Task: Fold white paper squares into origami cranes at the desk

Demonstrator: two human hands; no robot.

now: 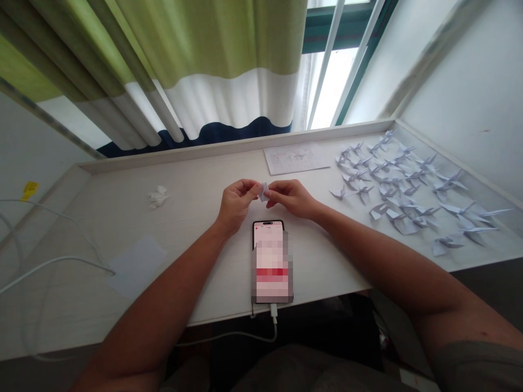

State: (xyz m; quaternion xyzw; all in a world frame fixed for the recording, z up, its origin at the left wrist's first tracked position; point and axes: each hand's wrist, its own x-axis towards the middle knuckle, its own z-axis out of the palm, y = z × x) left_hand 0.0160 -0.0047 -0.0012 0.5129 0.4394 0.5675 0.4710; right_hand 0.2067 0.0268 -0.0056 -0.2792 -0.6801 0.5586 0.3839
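Observation:
A small folded piece of white paper [264, 193] is held between my two hands, just above the middle of the desk. My left hand [239, 201] pinches its left side between thumb and fingers. On the other side, my right hand [292, 197] grips the paper the same way, thumb toward me. The fingers cover much of the paper, so its exact shape is hard to make out. Directly below my hands lies a phone [270, 261] with its screen lit and partly blurred. Many folded paper cranes [402, 185] are spread over the right part of the desk.
Behind my hands lies a printed paper sheet [297, 158]. Crumpled white scraps [157, 197] and a square of white paper [139, 265] are on the left. A charging cable [274, 316] hangs from the phone over the desk's front edge. A raised rim [183, 152] borders the desk [196, 179].

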